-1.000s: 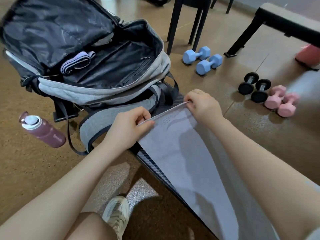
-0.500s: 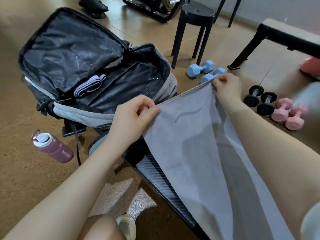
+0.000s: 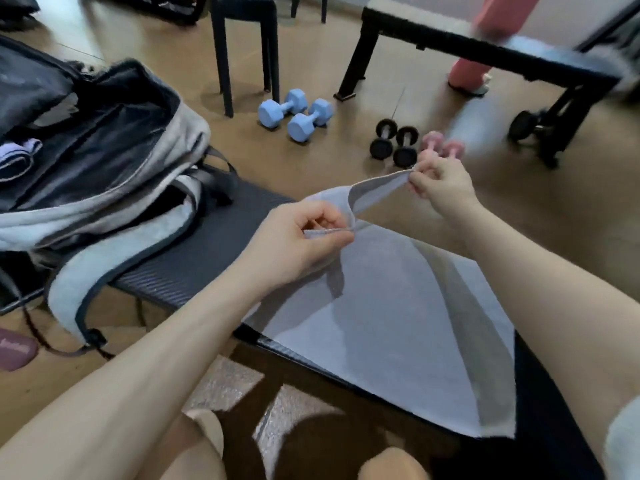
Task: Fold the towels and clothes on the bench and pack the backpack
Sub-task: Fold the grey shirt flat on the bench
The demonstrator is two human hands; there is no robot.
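The step in hand is folding a towel, judging by how the cloth lies. A pale grey towel [image 3: 398, 323] is spread over the near end of the dark counter [image 3: 194, 258], its far edge lifted off the surface while the rest lies flat. The left hand [image 3: 298, 244] pinches one corner of that far edge between thumb and curled fingers. The right hand [image 3: 440, 185] pinches the other corner, held higher and further out, so the edge sags in a loose loop between the two hands. The picture is somewhat blurred, so the exact lie of the fingertips is hard to read.

The open grey backpack [image 3: 114, 174] sits on the far left part of the counter, just beside the towel but not touching it as far as can be seen. A rolled purple-and-white item [image 3: 17, 157] already lies inside its main compartment.

The next move likely calls for carrying both pinched corners toward the near edge of the towel, keeping them level so the halves meet squarely. The two corners are uneven now, which could skew the fold. After that the towel needs further folding before it fits the backpack.

On the floor beyond lie blue dumbbells [image 3: 296, 114], and a maroon water bottle [image 3: 15, 348] lies at the left edge.
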